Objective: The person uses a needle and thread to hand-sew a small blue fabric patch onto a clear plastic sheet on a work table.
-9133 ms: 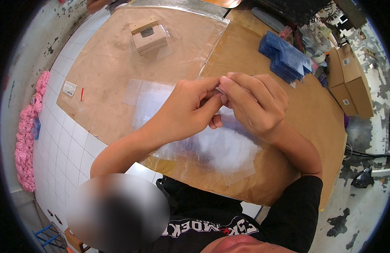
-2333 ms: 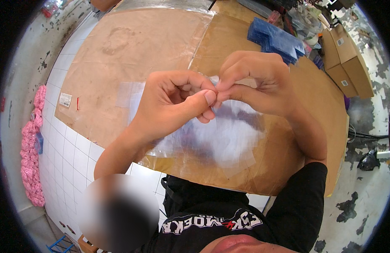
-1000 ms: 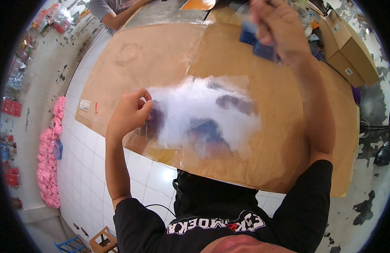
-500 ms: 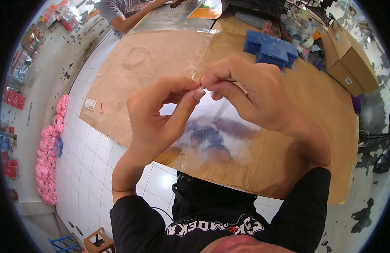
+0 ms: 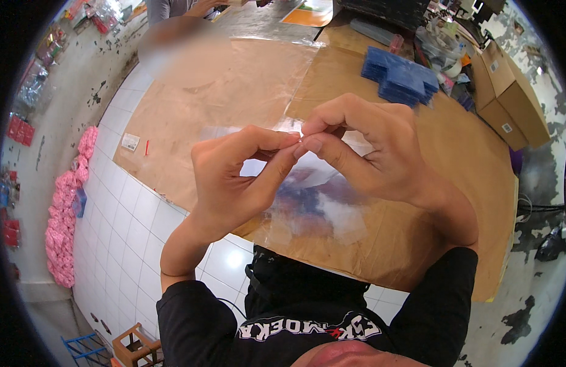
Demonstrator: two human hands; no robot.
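Observation:
My left hand (image 5: 237, 177) and my right hand (image 5: 368, 147) meet over the middle of the table, thumbs against forefingers. Both pinch the edge of a thin clear plastic film (image 5: 316, 160), of which only a little can be made out between the fingertips. Beneath them, shiny clear plastic sheets (image 5: 341, 220) lie on the brown table covering, mirroring blue and white. I cannot tell where the held film ends and the sheets below begin.
A stack of blue plastic pieces (image 5: 399, 74) lies at the far right, near an open cardboard box (image 5: 509, 98). Brown covering (image 5: 442, 244) spans the table (image 5: 191, 92). Pink bundles (image 5: 61, 226) line the tiled floor at left. Another person (image 5: 167, 9) is at the far left.
My hands have shifted slightly down and right in the picture, fingertips now closer together and still pinching. The person at the far left has moved an arm.

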